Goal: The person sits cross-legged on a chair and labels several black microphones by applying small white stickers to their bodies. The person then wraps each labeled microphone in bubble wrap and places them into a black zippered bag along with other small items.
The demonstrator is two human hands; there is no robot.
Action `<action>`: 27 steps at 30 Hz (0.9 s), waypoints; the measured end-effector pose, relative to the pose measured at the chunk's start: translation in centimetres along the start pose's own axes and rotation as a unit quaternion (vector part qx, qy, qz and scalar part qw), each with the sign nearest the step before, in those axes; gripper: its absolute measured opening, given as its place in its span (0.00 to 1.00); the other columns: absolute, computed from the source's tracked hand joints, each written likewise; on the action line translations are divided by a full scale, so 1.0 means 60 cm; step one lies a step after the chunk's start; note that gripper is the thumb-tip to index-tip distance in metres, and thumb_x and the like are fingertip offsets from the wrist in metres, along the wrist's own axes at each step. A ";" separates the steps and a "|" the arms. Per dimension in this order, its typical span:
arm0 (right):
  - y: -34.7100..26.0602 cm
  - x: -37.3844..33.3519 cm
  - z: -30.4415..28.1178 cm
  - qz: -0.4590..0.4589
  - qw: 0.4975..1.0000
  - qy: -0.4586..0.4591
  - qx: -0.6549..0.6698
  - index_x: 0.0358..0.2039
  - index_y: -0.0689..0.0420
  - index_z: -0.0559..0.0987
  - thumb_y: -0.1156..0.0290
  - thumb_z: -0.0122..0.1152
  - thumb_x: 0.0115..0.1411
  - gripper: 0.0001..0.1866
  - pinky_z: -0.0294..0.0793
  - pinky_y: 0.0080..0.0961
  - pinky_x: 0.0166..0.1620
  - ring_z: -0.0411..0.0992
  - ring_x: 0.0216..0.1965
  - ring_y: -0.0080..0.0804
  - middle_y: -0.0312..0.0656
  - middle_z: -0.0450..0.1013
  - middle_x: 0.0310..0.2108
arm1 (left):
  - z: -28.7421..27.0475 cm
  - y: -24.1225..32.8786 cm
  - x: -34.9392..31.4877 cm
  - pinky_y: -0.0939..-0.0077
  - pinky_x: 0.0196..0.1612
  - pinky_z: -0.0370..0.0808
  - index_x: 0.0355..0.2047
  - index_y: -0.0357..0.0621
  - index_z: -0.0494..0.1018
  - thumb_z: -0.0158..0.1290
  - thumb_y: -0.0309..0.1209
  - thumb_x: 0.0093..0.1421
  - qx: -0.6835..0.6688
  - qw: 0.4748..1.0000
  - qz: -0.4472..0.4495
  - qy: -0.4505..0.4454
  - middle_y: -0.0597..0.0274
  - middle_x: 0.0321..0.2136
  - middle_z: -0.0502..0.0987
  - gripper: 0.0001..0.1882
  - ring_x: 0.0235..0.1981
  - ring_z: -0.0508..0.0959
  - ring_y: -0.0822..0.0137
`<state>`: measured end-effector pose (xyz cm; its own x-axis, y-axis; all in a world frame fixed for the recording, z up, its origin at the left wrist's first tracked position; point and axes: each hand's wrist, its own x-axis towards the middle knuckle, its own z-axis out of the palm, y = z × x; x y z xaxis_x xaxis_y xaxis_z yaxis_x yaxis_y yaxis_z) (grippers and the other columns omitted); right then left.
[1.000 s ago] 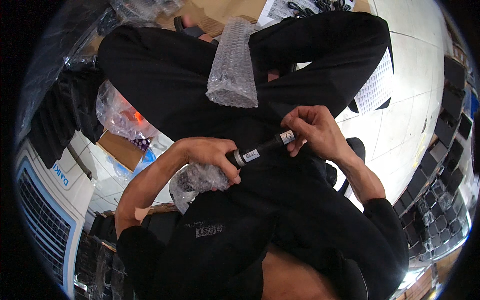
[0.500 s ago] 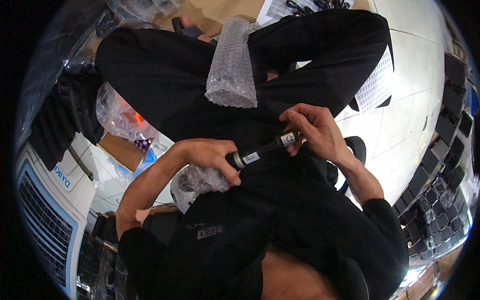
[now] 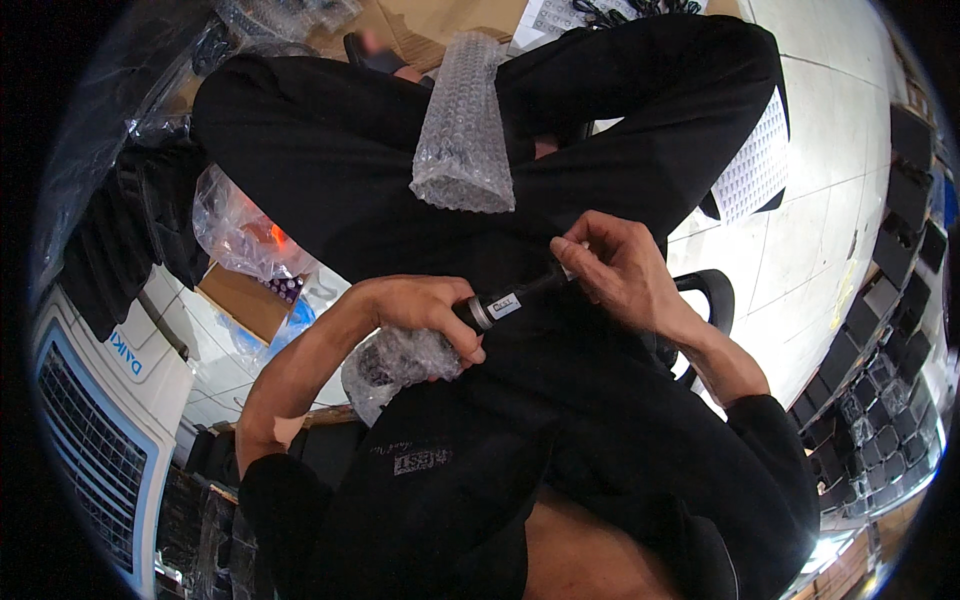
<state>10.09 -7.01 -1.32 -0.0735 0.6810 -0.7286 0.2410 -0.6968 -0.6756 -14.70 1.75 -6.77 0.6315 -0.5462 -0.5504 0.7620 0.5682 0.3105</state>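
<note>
A black handheld microphone (image 3: 530, 294) lies slantwise across my lap, with a silver ring and a white label on its handle. Crumpled bubble wrap (image 3: 392, 370) covers its lower-left end. My left hand (image 3: 425, 312) is closed around the microphone by the ring, where the wrap begins. At the handle's far end, my right hand (image 3: 618, 270) is closed in a pinch, thumb against fingers; a small pale edge shows at the fingertips. What exactly that pinch holds is partly hidden. Farther off, a bubble-wrap sleeve (image 3: 462, 130) rests between my legs.
To the left are an open cardboard box (image 3: 243, 303), a clear plastic bag (image 3: 235, 225) and a white-and-blue appliance (image 3: 125, 400). A printed sheet (image 3: 752, 165) lies beyond my right knee. Rows of dark packaged items (image 3: 880, 430) stand at the right. Black cables (image 3: 650, 10) lie at the top.
My right hand has shifted slightly left and closed its fingers at the handle's end. The white label seen there before no longer shows. My left hand stays nearly still.
</note>
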 end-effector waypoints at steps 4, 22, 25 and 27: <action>-0.006 0.001 -0.007 0.044 0.996 -0.026 0.072 0.36 0.64 0.78 0.61 0.59 0.65 0.16 0.71 0.20 0.25 0.71 0.22 0.21 0.39 0.73 0.22 | 0.001 0.001 -0.002 0.71 0.26 0.78 0.29 0.34 0.75 0.67 0.34 0.47 0.006 1.000 0.001 0.008 0.55 0.25 0.80 0.17 0.23 0.81 0.63; 0.013 0.002 -0.023 -0.197 0.975 -0.087 -0.056 0.55 0.60 0.74 0.71 0.68 0.56 0.26 0.78 0.29 0.43 0.77 0.40 0.34 0.47 0.75 0.47 | -0.015 -0.025 -0.001 0.68 0.37 0.77 0.27 0.37 0.77 0.66 0.31 0.48 -0.070 0.996 0.027 -0.058 0.54 0.25 0.80 0.12 0.29 0.81 0.63; 0.016 0.004 -0.027 -0.193 0.975 -0.102 -0.043 0.56 0.58 0.74 0.71 0.66 0.58 0.25 0.77 0.29 0.44 0.76 0.40 0.33 0.46 0.75 0.47 | -0.019 -0.027 0.006 0.69 0.39 0.76 0.28 0.38 0.77 0.66 0.31 0.49 -0.012 0.995 0.071 -0.065 0.56 0.27 0.80 0.12 0.31 0.81 0.64; 0.018 0.004 -0.031 -0.200 0.974 -0.109 -0.016 0.58 0.58 0.73 0.72 0.64 0.59 0.25 0.77 0.28 0.46 0.74 0.41 0.32 0.46 0.75 0.46 | -0.017 -0.024 0.005 0.70 0.40 0.76 0.29 0.39 0.77 0.66 0.31 0.49 0.021 0.996 0.067 -0.061 0.58 0.28 0.80 0.11 0.32 0.80 0.66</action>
<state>12.12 -7.20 -2.02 -0.3698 0.8306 -0.4163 0.1808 -0.3751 -0.9092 -15.75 1.43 -8.17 0.7392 -0.5386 -0.4043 0.6729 0.6161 0.4095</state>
